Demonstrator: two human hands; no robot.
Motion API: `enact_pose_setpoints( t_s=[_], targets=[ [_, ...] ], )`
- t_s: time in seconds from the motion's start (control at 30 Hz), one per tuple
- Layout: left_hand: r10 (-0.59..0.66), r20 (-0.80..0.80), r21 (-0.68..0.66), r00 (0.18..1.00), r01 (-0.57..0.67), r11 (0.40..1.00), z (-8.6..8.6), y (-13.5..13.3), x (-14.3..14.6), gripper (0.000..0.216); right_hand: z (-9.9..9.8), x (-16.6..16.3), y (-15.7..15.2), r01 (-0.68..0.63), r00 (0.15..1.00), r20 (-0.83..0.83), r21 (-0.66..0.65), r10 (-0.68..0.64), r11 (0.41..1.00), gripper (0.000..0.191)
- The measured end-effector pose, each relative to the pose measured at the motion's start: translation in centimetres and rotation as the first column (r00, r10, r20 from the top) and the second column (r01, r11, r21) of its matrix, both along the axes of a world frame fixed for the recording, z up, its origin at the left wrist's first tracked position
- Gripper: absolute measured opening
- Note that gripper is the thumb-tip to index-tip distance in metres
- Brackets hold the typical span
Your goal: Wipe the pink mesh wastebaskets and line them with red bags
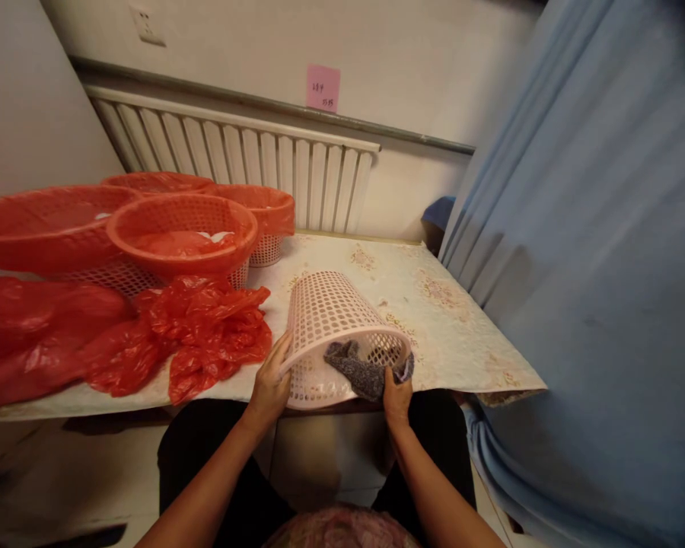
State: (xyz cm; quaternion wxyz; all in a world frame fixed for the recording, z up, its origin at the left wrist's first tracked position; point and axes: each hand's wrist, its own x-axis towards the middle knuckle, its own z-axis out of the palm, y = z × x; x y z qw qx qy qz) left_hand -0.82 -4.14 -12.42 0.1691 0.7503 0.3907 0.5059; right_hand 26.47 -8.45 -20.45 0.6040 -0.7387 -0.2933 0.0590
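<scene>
A pale pink perforated plastic wastebasket point(331, 301) lies on its side on the table, its mouth turned towards me. My left hand point(271, 384) is closed on the left side of its rim. At the right side of the mouth, my right hand point(397, 396) grips a dark grey cloth point(362, 373) against the rim. Part of the cloth reaches inside the basket, and some folds over the rim's edge. The fingertips of my right hand are partly hidden by the cloth.
Several baskets lined with red plastic bags point(183, 262) stand at the left. Crumpled red bags point(205, 335) lie before them on the flowered tablecloth point(462, 327). A white radiator point(262, 160) lines the wall, and a blue curtain point(576, 251) hangs at the right.
</scene>
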Motion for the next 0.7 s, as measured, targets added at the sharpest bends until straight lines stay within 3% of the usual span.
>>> enact_pose_setpoints(
  t_s=[0.1,0.2,0.3,0.4,0.47,0.53,0.6,0.7],
  targets=[
    [0.103,0.090,-0.110,0.991,-0.093,0.990,-0.6,-0.3,-0.9,0.049,3.3,0.2,1.4,-0.074,0.994,0.085,0.024,0.071,0.997,0.049],
    [0.165,0.085,-0.204,0.983,-0.145,0.968,0.0,-0.1,-0.9,0.049,9.1,0.9,3.0,-0.145,0.927,0.364,0.126,0.090,0.981,0.031],
    [0.159,0.045,-0.137,0.986,-0.151,0.979,2.0,0.3,0.3,0.056,14.9,0.7,3.9,-0.382,0.689,0.699,0.124,0.192,0.916,0.031],
    [0.042,-0.064,0.025,0.997,-0.041,0.999,4.5,0.8,1.8,0.053,18.8,-0.8,4.0,-0.528,0.344,0.887,-0.089,0.309,0.845,0.032],
    [-0.023,-0.122,0.083,0.992,0.033,0.996,5.8,1.0,2.6,0.057,20.2,-1.9,4.0,-0.549,0.183,0.912,-0.214,0.366,0.808,0.031],
    [-0.083,-0.154,0.110,0.984,0.101,0.989,6.3,1.2,2.9,0.066,20.5,-2.5,4.1,-0.564,0.123,0.908,-0.267,0.400,0.782,0.031],
    [-0.128,-0.175,0.121,0.976,0.150,0.981,6.2,1.2,3.0,0.073,20.1,-2.2,4.3,-0.589,0.152,0.900,-0.250,0.409,0.769,0.034],
    [-0.133,-0.177,0.125,0.975,0.156,0.980,5.5,1.1,2.5,0.075,18.3,-0.5,4.7,-0.620,0.301,0.864,-0.144,0.404,0.771,0.038]
  ],
)
